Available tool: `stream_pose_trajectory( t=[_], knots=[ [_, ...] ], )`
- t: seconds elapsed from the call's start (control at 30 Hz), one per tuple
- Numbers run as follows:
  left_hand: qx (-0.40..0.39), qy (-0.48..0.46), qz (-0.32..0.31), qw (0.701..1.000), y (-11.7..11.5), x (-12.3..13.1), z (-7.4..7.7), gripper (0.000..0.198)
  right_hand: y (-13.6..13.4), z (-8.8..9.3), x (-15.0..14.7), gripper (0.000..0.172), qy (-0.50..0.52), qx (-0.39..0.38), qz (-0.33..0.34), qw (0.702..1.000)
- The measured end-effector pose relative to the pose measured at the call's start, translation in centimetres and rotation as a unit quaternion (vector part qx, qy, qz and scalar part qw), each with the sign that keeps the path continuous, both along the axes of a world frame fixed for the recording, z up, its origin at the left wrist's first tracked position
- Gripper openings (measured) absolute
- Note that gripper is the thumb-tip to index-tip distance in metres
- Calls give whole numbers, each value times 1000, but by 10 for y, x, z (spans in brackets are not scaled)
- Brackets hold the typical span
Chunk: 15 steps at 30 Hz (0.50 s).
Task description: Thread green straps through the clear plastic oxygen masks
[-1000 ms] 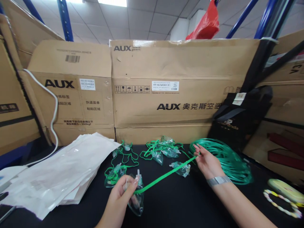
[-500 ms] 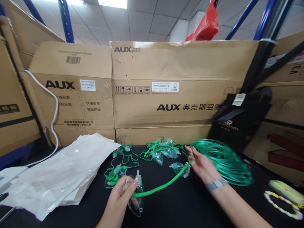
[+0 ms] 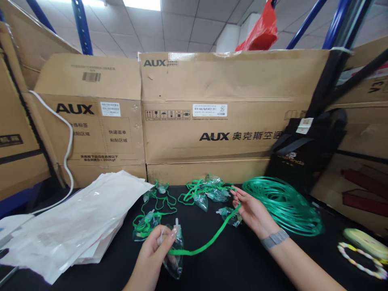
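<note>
Bare table [image 3: 242,270] is lying open along the near edge, between the left hand [image 3: 151,254] and the right hand [image 3: 251,210], and again right of that arm up to the beads [image 3: 357,258]. Bags [image 3: 75,218] are covering the left side down to the near left corner. Boxes [image 3: 212,133] are walling off the far edge. Masks [image 3: 209,194] are crowding the far middle; the coil [image 3: 285,206] is filling the far right. The strap [image 3: 212,240] is sagging between both hands, crossing the middle gap.
</note>
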<state>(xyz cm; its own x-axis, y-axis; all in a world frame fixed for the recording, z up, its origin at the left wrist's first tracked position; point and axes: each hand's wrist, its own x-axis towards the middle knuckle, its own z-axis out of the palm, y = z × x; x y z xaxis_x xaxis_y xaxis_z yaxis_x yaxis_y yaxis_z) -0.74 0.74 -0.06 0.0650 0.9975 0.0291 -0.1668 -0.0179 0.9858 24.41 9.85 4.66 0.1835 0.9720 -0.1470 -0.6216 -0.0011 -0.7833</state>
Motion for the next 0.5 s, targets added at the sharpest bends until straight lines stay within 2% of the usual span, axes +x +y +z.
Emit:
stream_pose_trajectory(
  t=[0.13,0.37,0.5],
  knots=[
    [8,-19,9,1000,0,1,1,34,-2,2,-2,31,-5,13,18,1000],
    [6,-1,7,1000,0,2,0,33,-3,2,-3,36,-14,15,39,999],
    [3,-7,0,1000,2,1,-3,34,0,1,-2,31,-10,9,47,999]
  ],
)
